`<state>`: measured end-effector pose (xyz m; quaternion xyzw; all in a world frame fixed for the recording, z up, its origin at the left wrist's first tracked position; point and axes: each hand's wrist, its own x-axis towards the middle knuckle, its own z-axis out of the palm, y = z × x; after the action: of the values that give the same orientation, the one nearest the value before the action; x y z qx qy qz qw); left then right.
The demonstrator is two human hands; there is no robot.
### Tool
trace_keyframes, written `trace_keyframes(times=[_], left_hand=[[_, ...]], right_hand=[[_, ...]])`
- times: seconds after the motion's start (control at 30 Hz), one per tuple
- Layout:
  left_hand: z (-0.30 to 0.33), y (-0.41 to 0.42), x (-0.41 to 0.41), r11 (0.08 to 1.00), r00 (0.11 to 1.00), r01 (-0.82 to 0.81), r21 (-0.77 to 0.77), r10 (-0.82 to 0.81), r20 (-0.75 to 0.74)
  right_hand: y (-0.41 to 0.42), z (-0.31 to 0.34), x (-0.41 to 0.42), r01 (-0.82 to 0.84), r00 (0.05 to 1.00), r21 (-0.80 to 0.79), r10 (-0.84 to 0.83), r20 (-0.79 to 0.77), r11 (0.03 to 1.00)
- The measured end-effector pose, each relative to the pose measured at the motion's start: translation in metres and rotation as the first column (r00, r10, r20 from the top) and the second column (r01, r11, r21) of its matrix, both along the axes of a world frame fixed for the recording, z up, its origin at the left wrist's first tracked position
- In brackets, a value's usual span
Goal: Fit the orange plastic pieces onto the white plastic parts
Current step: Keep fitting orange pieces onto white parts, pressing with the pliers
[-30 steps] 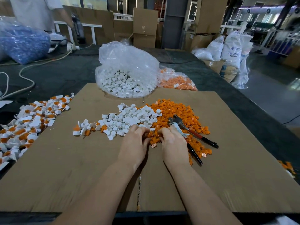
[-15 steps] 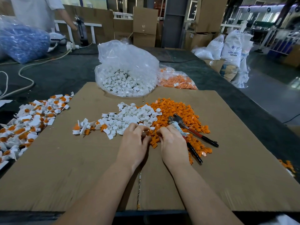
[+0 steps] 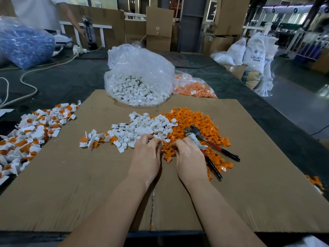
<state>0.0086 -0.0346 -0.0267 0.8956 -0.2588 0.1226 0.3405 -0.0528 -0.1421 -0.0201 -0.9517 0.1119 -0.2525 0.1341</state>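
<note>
A pile of loose white plastic parts (image 3: 146,129) lies mid-cardboard, touching a heap of orange plastic pieces (image 3: 194,122) on its right. My left hand (image 3: 146,155) sits at the near edge of the white pile, back up, its fingers curled down onto a white part. At the near edge of the orange heap, my right hand (image 3: 189,157) curls its fingertips round an orange piece. The backs of both hands hide most of what they hold. Fitted white-and-orange parts (image 3: 30,134) lie heaped at the left.
Red-and-black-handled pliers (image 3: 210,147) lie on the orange heap beside my right hand. A clear bag of white parts (image 3: 140,77) and a bag of orange pieces (image 3: 192,86) stand behind the cardboard sheet (image 3: 71,193). A person (image 3: 39,11) stands at far left.
My hands have drifted slightly apart, the fingertips no longer close together. The piles and pliers have not moved.
</note>
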Motion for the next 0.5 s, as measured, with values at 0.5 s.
trace_keyframes(times=[0.5], left_hand=[[-0.0012,-0.001,-0.0017,1.0,1.0,-0.005,0.001,0.005,-0.019]], right_hand=[[-0.0002,0.0023,-0.0003,-0.002,1.0,0.016,0.002,-0.005,1.0]])
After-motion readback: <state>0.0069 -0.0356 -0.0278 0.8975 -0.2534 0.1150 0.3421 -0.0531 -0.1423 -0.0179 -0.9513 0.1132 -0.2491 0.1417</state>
